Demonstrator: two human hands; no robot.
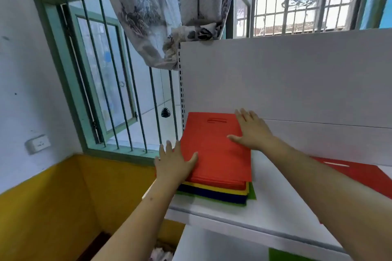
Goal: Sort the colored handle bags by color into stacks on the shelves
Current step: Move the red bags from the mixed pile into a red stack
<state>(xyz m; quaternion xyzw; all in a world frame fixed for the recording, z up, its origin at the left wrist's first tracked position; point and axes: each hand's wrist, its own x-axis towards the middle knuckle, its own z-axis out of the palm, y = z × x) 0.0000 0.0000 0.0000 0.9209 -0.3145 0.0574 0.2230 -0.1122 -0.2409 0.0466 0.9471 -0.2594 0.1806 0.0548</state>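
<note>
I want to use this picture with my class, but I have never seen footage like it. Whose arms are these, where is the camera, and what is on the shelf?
No machine here: a person wears one wide-angle camera on the head, so you look forward and down along their own bare arms. The left hand and right hand lie flat and open on a pile of flat handle bags on a white shelf. The top bag is orange-red; yellow, dark blue and green edges show beneath. Nothing is gripped. A separate red bag lies further right, partly behind the right arm. A green piece shows on the level below.
</note>
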